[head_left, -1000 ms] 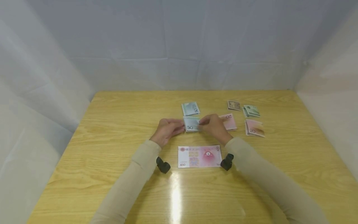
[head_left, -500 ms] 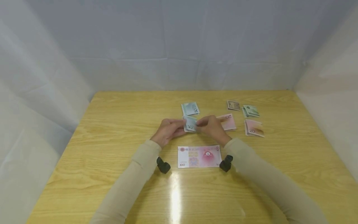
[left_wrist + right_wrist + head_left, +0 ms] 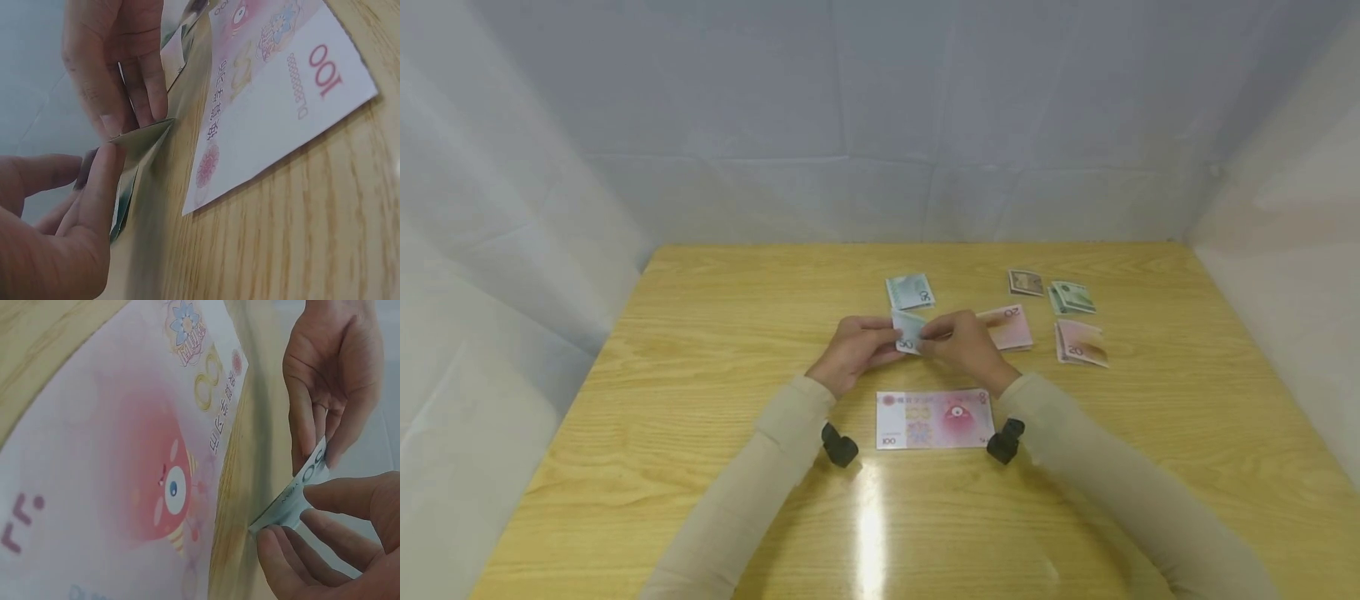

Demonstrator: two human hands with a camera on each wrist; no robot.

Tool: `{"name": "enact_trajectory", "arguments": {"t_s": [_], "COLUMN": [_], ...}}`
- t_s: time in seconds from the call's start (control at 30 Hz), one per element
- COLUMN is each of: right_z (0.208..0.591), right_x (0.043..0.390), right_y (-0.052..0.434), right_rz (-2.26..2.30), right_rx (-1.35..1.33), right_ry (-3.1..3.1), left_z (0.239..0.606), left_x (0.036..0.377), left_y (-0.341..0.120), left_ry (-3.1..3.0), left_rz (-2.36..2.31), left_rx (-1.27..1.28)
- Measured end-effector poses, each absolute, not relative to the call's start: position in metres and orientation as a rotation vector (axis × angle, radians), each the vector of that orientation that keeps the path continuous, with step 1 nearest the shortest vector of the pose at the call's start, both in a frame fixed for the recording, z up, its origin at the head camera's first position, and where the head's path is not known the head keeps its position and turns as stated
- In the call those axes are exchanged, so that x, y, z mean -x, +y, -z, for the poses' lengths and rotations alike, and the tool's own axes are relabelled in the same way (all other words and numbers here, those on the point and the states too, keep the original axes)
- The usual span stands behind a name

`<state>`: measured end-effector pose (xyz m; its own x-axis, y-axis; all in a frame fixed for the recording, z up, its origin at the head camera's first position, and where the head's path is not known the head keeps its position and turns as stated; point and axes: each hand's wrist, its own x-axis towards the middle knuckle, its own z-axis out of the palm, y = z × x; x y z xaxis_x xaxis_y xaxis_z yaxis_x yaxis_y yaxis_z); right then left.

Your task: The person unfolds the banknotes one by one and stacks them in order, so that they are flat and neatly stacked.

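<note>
Left hand (image 3: 854, 352) and right hand (image 3: 964, 343) both pinched the folded 50 note (image 3: 908, 332), held above the table (image 3: 700, 400) at 12 o'clock of the flat 100 note (image 3: 934, 419).

- A pink 100 note (image 3: 935, 419) lies flat and unfolded on the wooden worktop (image 3: 700, 333), near its front.
- A folded green 50 note (image 3: 911, 292) sits farther back.
- To the right lie a folded pink 20 note (image 3: 1009, 326), a second folded 20 note (image 3: 1081, 343), a small brown folded note (image 3: 1027, 282) and a green folded note (image 3: 1072, 297).
- Pale sheeting (image 3: 880, 125) walls the worktop.
</note>
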<state>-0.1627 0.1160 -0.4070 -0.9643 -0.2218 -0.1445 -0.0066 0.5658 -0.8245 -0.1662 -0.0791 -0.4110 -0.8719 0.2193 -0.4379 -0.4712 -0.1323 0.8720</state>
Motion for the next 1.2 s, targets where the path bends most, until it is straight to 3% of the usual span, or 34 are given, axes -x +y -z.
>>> {"name": "enact_trajectory", "arguments": {"t_s": [1.2], "right_z": [0.382], "right_x": [0.133], "right_y": [0.120], "right_rz": [1.417], "right_rx": [0.264], "right_ry": [2.584], "left_z": [0.390], "left_x": [0.140], "left_y": [-0.077], "left_ry": [1.670], "left_rz": [-2.062], "left_rx": [-0.018]}}
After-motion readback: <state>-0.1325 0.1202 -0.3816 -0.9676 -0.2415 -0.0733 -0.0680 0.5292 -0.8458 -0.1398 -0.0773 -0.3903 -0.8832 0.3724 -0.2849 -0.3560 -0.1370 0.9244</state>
